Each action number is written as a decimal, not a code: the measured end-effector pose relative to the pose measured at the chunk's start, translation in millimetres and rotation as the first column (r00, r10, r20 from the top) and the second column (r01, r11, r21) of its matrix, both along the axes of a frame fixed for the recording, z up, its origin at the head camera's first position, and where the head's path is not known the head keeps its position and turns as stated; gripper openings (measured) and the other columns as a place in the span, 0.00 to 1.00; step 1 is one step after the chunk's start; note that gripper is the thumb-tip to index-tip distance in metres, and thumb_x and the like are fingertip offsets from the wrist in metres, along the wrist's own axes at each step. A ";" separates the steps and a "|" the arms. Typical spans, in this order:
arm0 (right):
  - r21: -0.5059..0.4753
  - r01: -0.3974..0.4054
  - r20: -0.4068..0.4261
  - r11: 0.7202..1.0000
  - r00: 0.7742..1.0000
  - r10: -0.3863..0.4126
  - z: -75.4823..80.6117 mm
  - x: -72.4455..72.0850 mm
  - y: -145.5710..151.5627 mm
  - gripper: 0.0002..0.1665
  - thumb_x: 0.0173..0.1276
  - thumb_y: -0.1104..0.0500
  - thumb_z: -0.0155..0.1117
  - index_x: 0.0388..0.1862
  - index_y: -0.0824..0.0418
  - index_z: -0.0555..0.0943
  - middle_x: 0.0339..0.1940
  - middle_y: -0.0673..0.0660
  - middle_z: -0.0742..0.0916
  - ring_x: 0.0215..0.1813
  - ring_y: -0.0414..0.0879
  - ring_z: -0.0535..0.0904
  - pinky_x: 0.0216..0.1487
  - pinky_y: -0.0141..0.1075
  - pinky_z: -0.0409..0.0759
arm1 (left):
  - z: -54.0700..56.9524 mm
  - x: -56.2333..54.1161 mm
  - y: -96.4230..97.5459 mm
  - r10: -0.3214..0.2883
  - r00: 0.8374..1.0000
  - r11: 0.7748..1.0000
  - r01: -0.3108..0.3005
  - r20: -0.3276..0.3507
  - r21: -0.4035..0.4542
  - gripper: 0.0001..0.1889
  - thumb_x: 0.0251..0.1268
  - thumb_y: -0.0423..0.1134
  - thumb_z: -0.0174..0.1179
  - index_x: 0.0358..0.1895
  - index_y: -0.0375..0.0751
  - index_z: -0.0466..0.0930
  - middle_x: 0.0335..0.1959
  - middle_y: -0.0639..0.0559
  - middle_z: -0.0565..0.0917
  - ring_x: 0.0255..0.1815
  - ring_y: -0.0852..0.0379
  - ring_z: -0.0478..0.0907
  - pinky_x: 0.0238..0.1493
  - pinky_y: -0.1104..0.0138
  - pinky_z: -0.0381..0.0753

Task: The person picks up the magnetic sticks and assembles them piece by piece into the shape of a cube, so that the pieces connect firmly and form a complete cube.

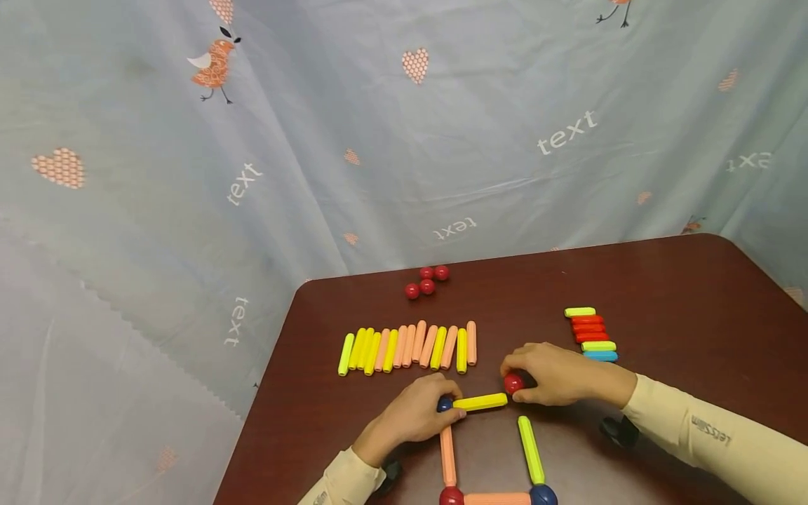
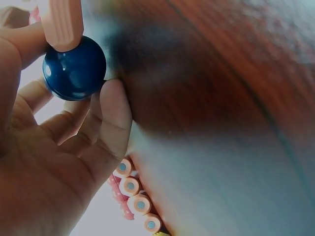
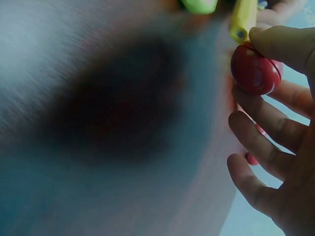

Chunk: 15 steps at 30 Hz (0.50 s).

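My left hand (image 1: 416, 410) grips a blue ball (image 1: 445, 405), with thumb and fingertips at the joint where a yellow rod (image 1: 481, 402) sticks out to the right. A pink rod (image 1: 447, 456) runs from that ball down to a red corner ball (image 1: 451, 496). Beside the yellow rod's free end, my right hand (image 1: 555, 375) pinches a loose red ball (image 3: 256, 70) between thumb and fingers. Along the near edge, another pink rod (image 1: 497, 499) joins the red corner ball to a second blue ball (image 1: 543, 495). From there a lime rod (image 1: 531, 449) points away from me.
A row of pink and yellow rods (image 1: 409, 346) lies beyond my left hand. Several red balls (image 1: 427, 286) sit near the table's (image 1: 517, 294) back edge. At the right is a stack of red, lime and blue rods (image 1: 590, 337). A patterned curtain (image 1: 379, 140) hangs behind.
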State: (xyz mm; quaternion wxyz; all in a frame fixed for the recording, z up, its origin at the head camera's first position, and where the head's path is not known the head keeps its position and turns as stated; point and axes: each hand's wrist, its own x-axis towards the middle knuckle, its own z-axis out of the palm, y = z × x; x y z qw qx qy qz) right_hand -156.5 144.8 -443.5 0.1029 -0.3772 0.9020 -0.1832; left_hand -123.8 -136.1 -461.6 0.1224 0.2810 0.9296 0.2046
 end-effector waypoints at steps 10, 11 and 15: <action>-0.022 0.016 0.046 1.000 0.999 -0.015 -17.6 7.0 1.0 0.17 0.63 0.46 0.74 0.49 0.48 0.83 0.41 0.41 0.83 0.42 0.37 0.75 0.45 0.36 0.79 | -1.6 0.4 -2.0 0.009 1.000 1.000 -0.009 -0.013 0.005 0.09 0.67 0.48 0.68 0.44 0.49 0.85 0.38 0.58 0.81 0.35 0.67 0.71 0.39 0.74 0.74; -0.027 0.013 0.047 1.000 0.999 -0.012 -18.5 7.1 1.2 0.17 0.63 0.46 0.74 0.49 0.48 0.83 0.41 0.41 0.83 0.42 0.37 0.75 0.45 0.36 0.79 | -1.9 0.4 -2.0 0.008 1.000 1.000 -0.008 -0.016 0.003 0.09 0.67 0.48 0.68 0.44 0.49 0.85 0.38 0.58 0.81 0.35 0.67 0.71 0.39 0.74 0.74; -0.033 0.009 0.027 0.999 1.000 -0.008 -17.8 8.4 4.0 0.20 0.63 0.46 0.75 0.51 0.50 0.83 0.44 0.43 0.84 0.45 0.39 0.78 0.50 0.41 0.82 | -2.3 0.2 -1.5 0.014 1.000 1.000 -0.014 -0.020 -0.004 0.10 0.68 0.48 0.67 0.44 0.49 0.86 0.39 0.58 0.81 0.35 0.67 0.71 0.39 0.74 0.74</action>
